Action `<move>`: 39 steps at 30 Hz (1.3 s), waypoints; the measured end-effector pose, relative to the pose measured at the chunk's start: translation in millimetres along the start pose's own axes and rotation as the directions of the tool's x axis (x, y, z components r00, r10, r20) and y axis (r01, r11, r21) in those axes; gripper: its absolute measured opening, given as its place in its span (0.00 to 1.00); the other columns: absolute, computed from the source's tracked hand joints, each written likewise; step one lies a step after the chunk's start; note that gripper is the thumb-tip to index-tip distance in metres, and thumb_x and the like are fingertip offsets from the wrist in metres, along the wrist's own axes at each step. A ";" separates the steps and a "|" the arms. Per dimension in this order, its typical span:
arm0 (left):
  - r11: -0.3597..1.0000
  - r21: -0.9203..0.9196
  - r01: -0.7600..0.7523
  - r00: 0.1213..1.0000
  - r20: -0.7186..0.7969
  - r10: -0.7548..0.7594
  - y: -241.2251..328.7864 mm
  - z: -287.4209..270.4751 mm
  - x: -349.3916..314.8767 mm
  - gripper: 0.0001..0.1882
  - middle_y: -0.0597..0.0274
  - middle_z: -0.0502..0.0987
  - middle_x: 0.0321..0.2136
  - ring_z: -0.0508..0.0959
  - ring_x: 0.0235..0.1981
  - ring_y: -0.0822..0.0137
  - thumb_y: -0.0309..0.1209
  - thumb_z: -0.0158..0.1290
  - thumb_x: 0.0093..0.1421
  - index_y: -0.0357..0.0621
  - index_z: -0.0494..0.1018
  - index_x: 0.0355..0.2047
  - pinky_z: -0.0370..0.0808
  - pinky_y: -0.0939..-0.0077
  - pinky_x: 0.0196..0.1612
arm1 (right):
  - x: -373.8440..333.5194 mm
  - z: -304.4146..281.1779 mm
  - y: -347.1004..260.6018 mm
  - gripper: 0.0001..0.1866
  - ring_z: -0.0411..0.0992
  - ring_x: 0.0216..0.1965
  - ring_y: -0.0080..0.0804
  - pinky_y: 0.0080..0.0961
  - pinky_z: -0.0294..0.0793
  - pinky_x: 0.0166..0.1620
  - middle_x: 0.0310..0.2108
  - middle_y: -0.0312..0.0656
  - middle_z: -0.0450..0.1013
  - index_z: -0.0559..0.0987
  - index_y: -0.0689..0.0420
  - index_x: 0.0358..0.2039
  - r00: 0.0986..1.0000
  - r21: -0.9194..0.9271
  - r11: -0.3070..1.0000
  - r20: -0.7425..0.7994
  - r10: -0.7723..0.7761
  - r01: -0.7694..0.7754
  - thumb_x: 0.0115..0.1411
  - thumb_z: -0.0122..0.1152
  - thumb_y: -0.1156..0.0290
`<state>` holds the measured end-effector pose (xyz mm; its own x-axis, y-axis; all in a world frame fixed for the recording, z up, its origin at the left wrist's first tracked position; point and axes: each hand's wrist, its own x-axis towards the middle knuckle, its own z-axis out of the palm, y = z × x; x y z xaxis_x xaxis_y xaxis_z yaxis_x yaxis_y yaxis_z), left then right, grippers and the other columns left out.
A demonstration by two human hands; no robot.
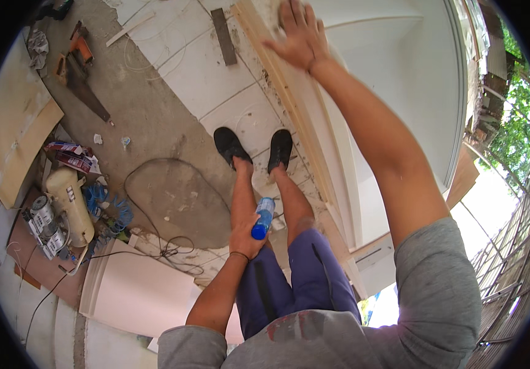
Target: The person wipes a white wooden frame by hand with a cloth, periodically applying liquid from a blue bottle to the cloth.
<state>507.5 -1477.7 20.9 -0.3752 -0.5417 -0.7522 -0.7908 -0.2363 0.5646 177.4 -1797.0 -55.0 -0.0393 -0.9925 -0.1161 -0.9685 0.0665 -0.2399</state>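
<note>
Down by my left thigh, my left hand [249, 240] is closed around a blue plastic bottle [265, 215] with a darker blue cap. The bottle lies tilted, its cap end toward me. My right arm stretches far forward, and my right hand [303, 38] is spread with its fingers apart and nothing in it. That hand is over the edge of a large white panel structure [382, 67]; whether the palm touches it I cannot tell. Beside it runs a long pale wooden strip [283, 98].
A hand saw [83, 89] and an orange power tool [81, 43] lie on the floor at far left. A beige air compressor [70, 206] stands at left, near a blue coiled hose [114, 212]. A black cable [175, 161] loops across the floor. A dark flat strip [223, 37] lies on the tiles.
</note>
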 end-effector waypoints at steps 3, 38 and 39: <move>1.000 0.000 -0.005 1.000 0.006 0.005 -5.8 -0.8 -3.7 0.29 0.57 0.77 0.49 0.75 0.51 0.56 0.43 0.65 0.47 0.49 0.74 0.50 0.71 0.64 0.55 | -6.3 -2.3 -5.3 0.53 0.40 0.71 0.57 0.59 0.45 0.66 0.71 0.50 0.43 0.54 0.60 0.67 0.999 0.050 0.999 -0.039 -0.010 0.011 0.52 0.59 0.38; 0.999 0.020 -0.039 0.998 0.057 0.038 -9.2 -10.0 -1.9 0.33 0.53 0.77 0.48 0.76 0.50 0.52 0.44 0.67 0.46 0.46 0.74 0.51 0.71 0.62 0.54 | -151.1 -2.7 18.3 0.59 0.40 0.71 0.56 0.49 0.43 0.69 0.68 0.63 0.44 0.48 0.71 0.66 0.958 0.196 0.941 0.141 0.251 -0.275 0.51 0.58 0.35; 0.999 0.042 -0.031 0.997 0.065 0.029 -7.2 -11.4 -0.4 0.31 0.54 0.76 0.49 0.75 0.50 0.53 0.43 0.66 0.46 0.46 0.74 0.50 0.71 0.63 0.55 | -167.6 -6.3 17.7 0.60 0.39 0.71 0.55 0.50 0.42 0.69 0.69 0.62 0.43 0.47 0.70 0.67 0.943 0.153 0.943 0.207 0.262 -0.296 0.51 0.56 0.33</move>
<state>518.8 -1485.0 21.1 -0.4283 -0.4947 -0.7562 -0.7984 -0.1847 0.5731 165.3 -1630.2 -33.7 -0.2404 -0.8968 -0.3715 -0.8638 0.3722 -0.3395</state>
